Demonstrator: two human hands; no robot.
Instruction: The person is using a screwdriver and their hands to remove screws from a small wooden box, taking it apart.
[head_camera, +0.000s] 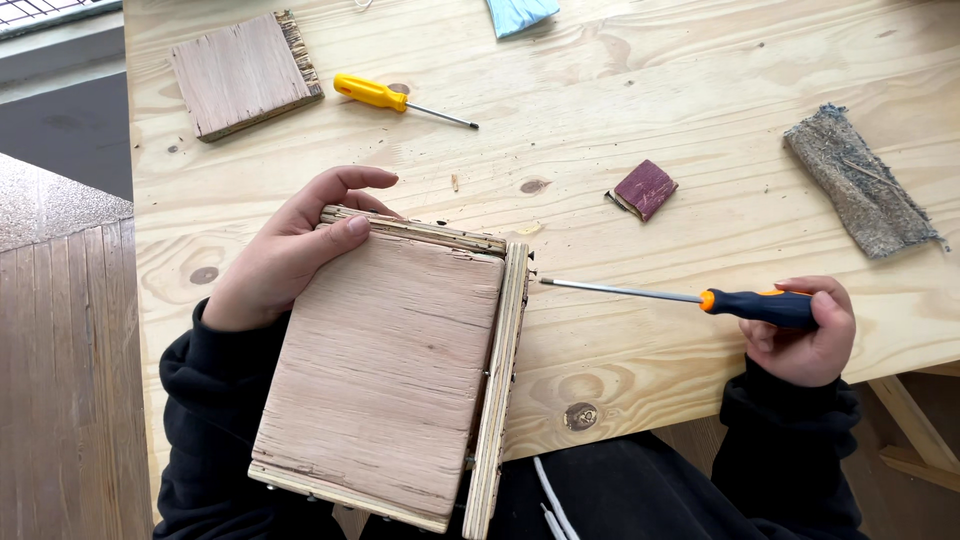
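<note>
The left hand (290, 250) rests on the top left corner of a plywood box (385, 370), thumb flat on the broad face, fingers curled loosely over the far edge; it steadies the box rather than clamping it. The box lies at the near edge of the table (700, 150), partly overhanging toward the person's lap. Its long axis runs from near to far, leaning slightly to the right at the far end. A thin plywood side panel (500, 390) stands on edge along the right side of the box.

The right hand (800, 330) is closed in a fist around the black and orange handle of a screwdriver (680, 297). The tool lies almost level, long axis left to right, tip pointing left at the top of the side panel, just short of touching or barely on it; I cannot tell which.

Farther off on the table lie a yellow screwdriver (400, 100), its tip pointing right, a wood block (240, 72), a dark red sandpaper scrap (645, 188) and a grey rag (862, 182).
</note>
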